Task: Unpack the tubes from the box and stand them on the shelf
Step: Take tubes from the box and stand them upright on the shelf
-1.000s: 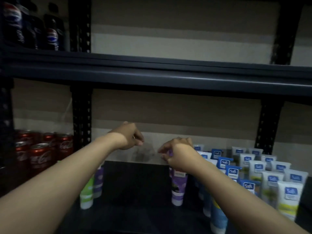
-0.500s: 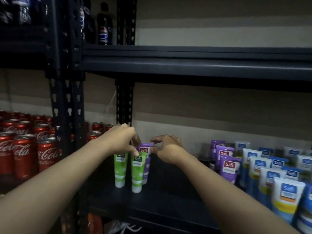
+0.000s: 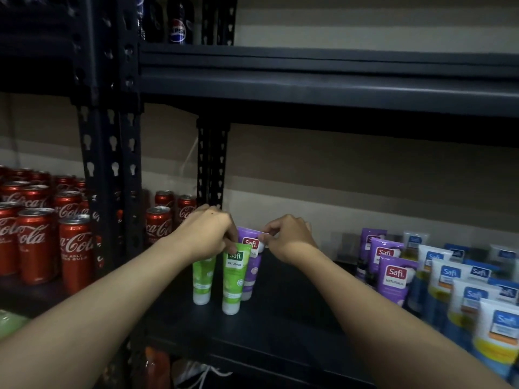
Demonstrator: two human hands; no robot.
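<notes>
A dim storeroom with a beige striped wall holds a dark metal shelving unit; its black shelf board carries both bare forearms reaching in. Left of the hands stand red cola cans; right of them, rows of purple and blue-white tubes. The left hand closes over the top of a green tube beside another green tube, while the right hand pinches the top edge of the upright purple tube just behind.
</notes>
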